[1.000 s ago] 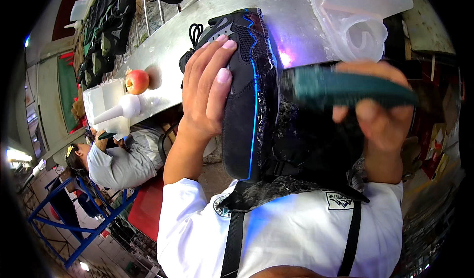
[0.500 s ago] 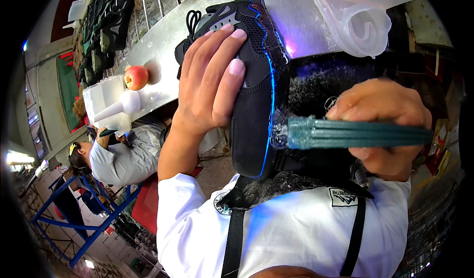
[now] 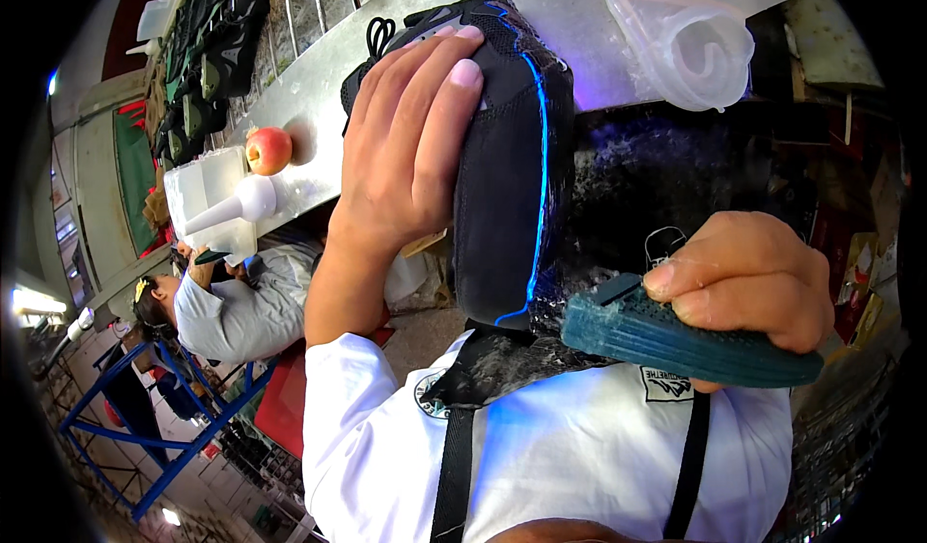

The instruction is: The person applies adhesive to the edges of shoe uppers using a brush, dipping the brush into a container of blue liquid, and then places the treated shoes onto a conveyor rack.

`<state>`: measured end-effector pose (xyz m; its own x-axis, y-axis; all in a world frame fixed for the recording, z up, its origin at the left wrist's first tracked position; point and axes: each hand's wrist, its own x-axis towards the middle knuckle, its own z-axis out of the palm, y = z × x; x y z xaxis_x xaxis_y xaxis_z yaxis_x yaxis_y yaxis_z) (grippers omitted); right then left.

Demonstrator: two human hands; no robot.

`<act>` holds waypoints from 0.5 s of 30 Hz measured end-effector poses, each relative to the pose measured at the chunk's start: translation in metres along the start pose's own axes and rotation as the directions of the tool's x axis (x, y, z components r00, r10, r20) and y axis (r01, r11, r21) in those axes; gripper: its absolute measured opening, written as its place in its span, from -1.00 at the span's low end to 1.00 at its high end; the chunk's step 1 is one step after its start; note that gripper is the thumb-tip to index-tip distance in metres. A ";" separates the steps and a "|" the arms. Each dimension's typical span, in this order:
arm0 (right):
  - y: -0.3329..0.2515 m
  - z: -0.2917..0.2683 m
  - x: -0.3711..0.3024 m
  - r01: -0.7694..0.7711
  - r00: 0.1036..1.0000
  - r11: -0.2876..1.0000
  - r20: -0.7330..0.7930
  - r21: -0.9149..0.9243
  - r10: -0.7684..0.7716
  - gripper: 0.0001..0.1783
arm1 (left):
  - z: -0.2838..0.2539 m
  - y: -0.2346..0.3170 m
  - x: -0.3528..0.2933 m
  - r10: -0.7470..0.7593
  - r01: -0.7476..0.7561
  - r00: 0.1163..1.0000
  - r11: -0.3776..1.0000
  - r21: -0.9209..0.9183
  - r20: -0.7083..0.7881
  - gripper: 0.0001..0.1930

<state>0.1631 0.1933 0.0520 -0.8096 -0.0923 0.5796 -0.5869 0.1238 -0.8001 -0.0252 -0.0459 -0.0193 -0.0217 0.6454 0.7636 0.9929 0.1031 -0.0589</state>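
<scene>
A black shoe upper (image 3: 502, 224) with mesh panels and a looped lace is held out in front of me. My left hand (image 3: 406, 142) is wrapped over its top, fingers curled round the far side. A bright blue line (image 3: 543, 147) runs along the upper's lower edge, down to the heel. My right hand (image 3: 748, 278) grips a thick, ridged dark-teal brush (image 3: 676, 345). The brush's working end points left near the heel end of the upper; I cannot tell whether it touches. Its bristles are hard to make out now.
A metal bench (image 3: 319, 89) runs behind the upper. On it stand an apple (image 3: 268, 150), a translucent container with a white nozzle (image 3: 232, 205), and a clear plastic tub (image 3: 705, 55). Shoe uppers (image 3: 232, 46) hang on a rack at far left. A seated person (image 3: 246, 302) works at left.
The brush has come down toward me and tilted, showing its upper face. The upper's heel has shifted slightly up and right. My left hand has slid a little along it.
</scene>
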 end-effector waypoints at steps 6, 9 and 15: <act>-0.014 0.010 -0.003 0.048 0.990 0.978 -0.122 -0.202 -0.074 -0.65 | -0.027 0.025 0.040 -0.243 0.256 0.939 0.967 -0.019 0.244 -0.37; -0.026 0.010 0.000 0.033 0.986 0.953 -0.145 -0.302 -0.080 -0.66 | -0.032 0.029 0.054 -0.318 0.327 0.898 0.945 0.022 0.306 -0.29; -0.048 -0.034 0.044 0.088 0.988 0.888 0.155 -0.450 -0.019 -0.64 | -0.028 0.013 0.063 -0.269 0.271 0.906 0.962 0.040 0.328 -0.15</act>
<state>0.1555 0.2172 0.1208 -0.7880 -0.2469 0.5640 -0.5938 0.5468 -0.5903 -0.0101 -0.0250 0.0462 -0.3248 0.8049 0.4966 0.9444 0.3043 0.1245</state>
